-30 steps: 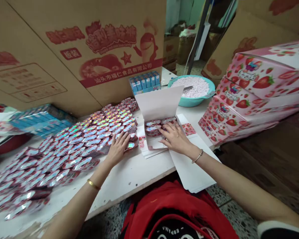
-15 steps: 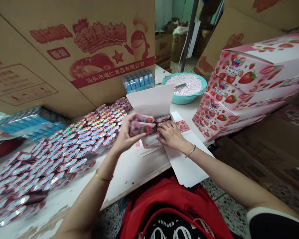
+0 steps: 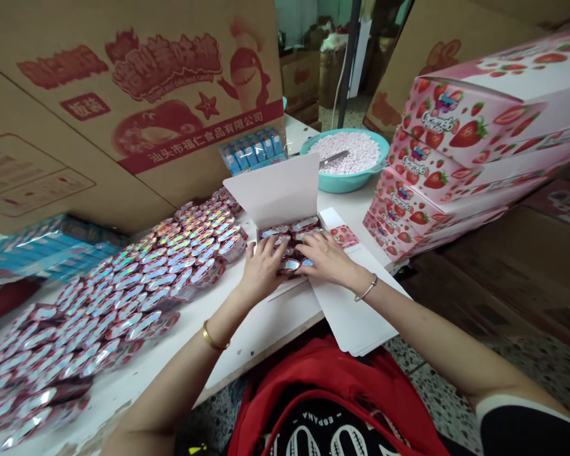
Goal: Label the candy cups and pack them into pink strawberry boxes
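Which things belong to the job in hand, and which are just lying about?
Seemingly in the job:
open box, left hand and right hand at it
shiny packs inside it
loose packs on the table

Probably lying about:
blue packs by the big carton
bowl of pale pieces

Moved: left hand (image 3: 262,269), from the right end of the spread of packs (image 3: 147,278) on the worktop (image 3: 247,329), by way of mid-air with two packs in grip, to the open box (image 3: 285,193), fingers now on its contents. Added: front packs (image 3: 291,265) in the box, where bare white floor showed a second ago. Shifted: right hand (image 3: 327,256), thumb from above that bare floor to the front packs. Reduced: spread, at the right end, gap to the box wider.
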### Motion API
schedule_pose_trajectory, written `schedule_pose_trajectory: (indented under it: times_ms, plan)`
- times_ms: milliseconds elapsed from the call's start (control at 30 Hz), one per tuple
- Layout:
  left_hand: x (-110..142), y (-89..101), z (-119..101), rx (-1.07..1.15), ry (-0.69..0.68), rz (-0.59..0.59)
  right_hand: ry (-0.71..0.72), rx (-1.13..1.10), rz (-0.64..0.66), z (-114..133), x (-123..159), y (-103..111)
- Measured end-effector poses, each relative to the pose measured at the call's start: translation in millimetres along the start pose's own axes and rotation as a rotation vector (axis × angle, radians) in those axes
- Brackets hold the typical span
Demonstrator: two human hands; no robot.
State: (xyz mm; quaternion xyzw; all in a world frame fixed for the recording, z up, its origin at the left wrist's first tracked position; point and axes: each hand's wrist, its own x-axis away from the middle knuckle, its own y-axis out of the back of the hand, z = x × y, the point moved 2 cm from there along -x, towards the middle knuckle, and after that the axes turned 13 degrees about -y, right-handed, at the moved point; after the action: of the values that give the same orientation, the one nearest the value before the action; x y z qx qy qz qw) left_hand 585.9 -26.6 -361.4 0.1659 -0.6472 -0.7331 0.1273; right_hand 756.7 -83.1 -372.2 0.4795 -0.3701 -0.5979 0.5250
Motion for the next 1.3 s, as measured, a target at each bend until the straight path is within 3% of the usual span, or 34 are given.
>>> schedule_pose_trajectory:
  times_ms: [133,300,367,467,533,600,700,800,900,1000,1167,1300]
  plan:
    - [10.0,-15.3,-16.4,-0.066,0.004,-0.034,-0.004,-0.128,-0.112,-8.8,6.9,0.5]
    - [22.0,-25.8,-22.6,-0.08,0.067,-0.14,-0.261,-0.412,-0.33,-39.7,19.0,-7.3]
    - [24.9,-28.9,-23.9,-0.058,0.09,-0.194,-0.324,-0.499,-0.274,-51.0,21.7,-17.2]
    - [28.5,-31.5,-22.7,0.038,0.125,-0.232,-0.27,-0.533,-0.097,-55.9,22.3,-32.8]
    - [30.7,-30.8,-16.1,0.192,0.17,-0.307,-0.204,-0.477,-0.037,-52.8,21.3,-38.6]
    - [30.9,-30.2,-3.0,0.432,0.295,-0.47,-0.161,-0.365,-0.028,-48.2,19.5,-40.4]
    - [22.6,-39.0,20.7,0.906,0.666,-0.712,-0.131,-0.184,-0.03,-43.4,15.7,-38.7]
    - [3.3,-57.7,31.7,1.442,0.937,-0.819,-0.118,-0.087,-0.018,-42.8,12.3,-35.9]
    - [-12.3,-71.0,32.8,1.822,0.873,-0.898,-0.114,-0.07,-0.001,-43.3,10.2,-34.5]
    - [-14.5,-78.2,33.9,1.976,0.79,-0.915,-0.113,-0.065,0.007,-42.6,9.2,-34.4]
    - [-14.5,-86.0,44.6,1.826,0.861,-0.831,-0.121,-0.055,0.004,-42.0,9.9,-35.0]
    - [-19.0,-86.2,54.6,1.72,0.638,-0.768,-0.106,-0.064,0.0,-41.1,10.6,-34.3]
